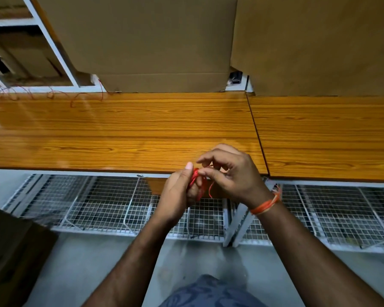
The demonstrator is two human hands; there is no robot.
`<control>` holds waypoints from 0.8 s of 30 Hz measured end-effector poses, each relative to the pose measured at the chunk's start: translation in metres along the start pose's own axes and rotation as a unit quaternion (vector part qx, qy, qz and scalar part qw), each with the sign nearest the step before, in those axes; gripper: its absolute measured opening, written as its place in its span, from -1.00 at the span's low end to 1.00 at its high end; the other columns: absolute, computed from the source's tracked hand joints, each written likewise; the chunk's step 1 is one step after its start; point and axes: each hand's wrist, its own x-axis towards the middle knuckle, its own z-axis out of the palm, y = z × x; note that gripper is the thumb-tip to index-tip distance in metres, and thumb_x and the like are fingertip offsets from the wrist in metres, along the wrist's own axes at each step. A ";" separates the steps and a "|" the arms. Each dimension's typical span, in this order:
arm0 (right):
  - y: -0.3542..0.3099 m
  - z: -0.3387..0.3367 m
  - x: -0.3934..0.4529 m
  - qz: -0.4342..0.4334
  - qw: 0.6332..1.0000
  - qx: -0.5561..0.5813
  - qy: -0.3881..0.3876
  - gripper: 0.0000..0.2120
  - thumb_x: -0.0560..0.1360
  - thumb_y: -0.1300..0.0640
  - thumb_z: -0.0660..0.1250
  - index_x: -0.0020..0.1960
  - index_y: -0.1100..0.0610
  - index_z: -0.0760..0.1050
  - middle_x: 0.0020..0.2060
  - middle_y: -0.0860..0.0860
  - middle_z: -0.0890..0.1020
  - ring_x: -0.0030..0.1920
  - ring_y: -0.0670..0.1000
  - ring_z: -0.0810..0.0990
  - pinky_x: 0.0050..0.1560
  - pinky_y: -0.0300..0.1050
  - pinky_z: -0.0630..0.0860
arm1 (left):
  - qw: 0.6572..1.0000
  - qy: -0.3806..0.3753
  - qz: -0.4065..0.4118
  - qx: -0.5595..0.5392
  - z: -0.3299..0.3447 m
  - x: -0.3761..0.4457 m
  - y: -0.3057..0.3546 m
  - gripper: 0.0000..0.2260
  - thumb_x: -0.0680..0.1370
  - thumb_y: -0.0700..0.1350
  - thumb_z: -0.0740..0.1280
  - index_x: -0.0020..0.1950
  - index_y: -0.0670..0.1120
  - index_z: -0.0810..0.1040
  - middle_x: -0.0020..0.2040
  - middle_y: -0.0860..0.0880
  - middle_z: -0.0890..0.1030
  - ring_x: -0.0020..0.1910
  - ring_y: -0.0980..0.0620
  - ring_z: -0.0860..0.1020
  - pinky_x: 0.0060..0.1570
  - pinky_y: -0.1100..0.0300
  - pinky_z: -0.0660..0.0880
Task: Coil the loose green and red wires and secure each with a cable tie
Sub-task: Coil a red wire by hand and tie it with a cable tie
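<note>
Left hand (177, 191) grips a small bundle of red wire (195, 180), fingers curled round it, thumb raised. Right hand (228, 173), just beside it, pinches a strand of the same wire between thumb and forefinger, a short tail hanging below. Judged stage: red coil nearly wound, not yet tied; no cable tie or green wire is visible. Beyond the hands, the desk (120, 134); far to their left, more loose red wire (53, 96) trails along its back edge. Beneath, wire-mesh baskets (98, 207); contents cannot be made out.

Glossy wood-grain bench (120, 129), cardboard boxes (142, 41) behind, wire-mesh racks (102, 207) below, grey floor (98, 262), white shelving (53, 47) at left
</note>
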 end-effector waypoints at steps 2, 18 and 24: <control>0.006 0.004 0.002 0.029 0.999 0.003 0.016 -0.85 0.59 0.14 0.43 0.14 0.13 0.68 -0.07 -0.05 0.63 -0.04 -0.13 0.60 -0.05 -0.19 0.52 | 0.999 -0.039 -0.008 -0.025 -0.004 -0.002 0.002 -0.59 0.67 0.16 0.17 -0.28 -0.03 0.49 -0.51 0.06 0.28 -0.53 0.09 0.18 -0.40 0.22 0.16; -0.001 0.035 -0.010 0.096 0.992 -0.067 0.036 -0.56 0.69 -0.12 0.09 -0.24 0.08 0.45 -0.40 -0.01 0.50 -0.35 0.02 0.48 -0.32 0.06 0.41 | 0.990 -0.094 -0.005 -0.109 -0.010 -0.007 0.010 -0.75 0.64 0.03 0.22 -0.10 -0.12 0.45 -0.43 0.06 0.26 -0.51 0.16 0.18 -0.50 0.32 0.20; -0.002 0.038 -0.021 0.198 0.973 0.117 0.008 -0.52 0.66 -0.18 0.13 -0.17 0.18 0.48 -0.36 0.00 0.49 -0.33 -0.01 0.45 -0.28 0.07 0.39 | 0.977 -0.095 -0.052 -0.182 -0.014 -0.009 0.006 -0.73 0.67 0.04 0.19 -0.15 -0.07 0.38 -0.46 0.08 0.21 -0.55 0.18 0.12 -0.54 0.33 0.09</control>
